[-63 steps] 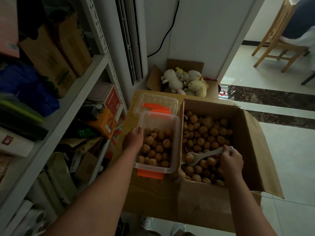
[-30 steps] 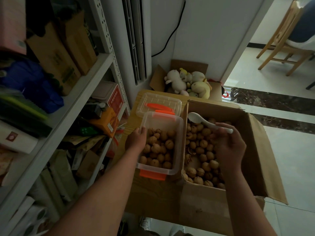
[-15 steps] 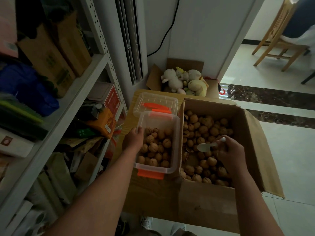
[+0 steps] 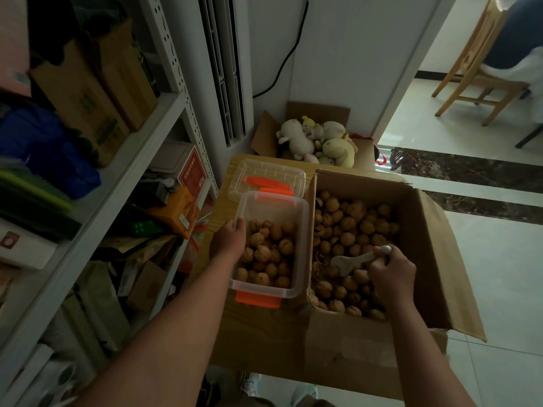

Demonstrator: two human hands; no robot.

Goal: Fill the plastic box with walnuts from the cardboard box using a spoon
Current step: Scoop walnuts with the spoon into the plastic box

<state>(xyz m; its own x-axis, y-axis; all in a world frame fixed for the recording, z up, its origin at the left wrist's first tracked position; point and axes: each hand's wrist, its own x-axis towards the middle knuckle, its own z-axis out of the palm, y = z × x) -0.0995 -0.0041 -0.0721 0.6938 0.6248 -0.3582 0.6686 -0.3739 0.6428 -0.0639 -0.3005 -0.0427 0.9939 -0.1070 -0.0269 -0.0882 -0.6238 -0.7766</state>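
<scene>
A clear plastic box [image 4: 273,202] with orange clips holds several walnuts [image 4: 269,254] in its near half. My left hand [image 4: 229,239] grips its left rim. To the right stands an open cardboard box [image 4: 426,259] with many loose walnuts [image 4: 352,227]. My right hand [image 4: 392,273] holds a white spoon [image 4: 351,261] by its handle, inside the cardboard box. The spoon's bowl points left and down and touches the walnuts near the box's left wall. I cannot tell whether a walnut lies in the bowl.
The clear lid [image 4: 266,179] with orange clips lies behind the plastic box on a wooden surface [image 4: 258,333]. A cardboard box of plush toys [image 4: 317,141] stands by the wall. Crowded metal shelves [image 4: 97,177] line the left. A wooden chair [image 4: 476,66] is far right.
My right hand has brought the spoon down from above the far left corner of the cardboard box into the walnuts near me. My left hand has stayed on the plastic box.
</scene>
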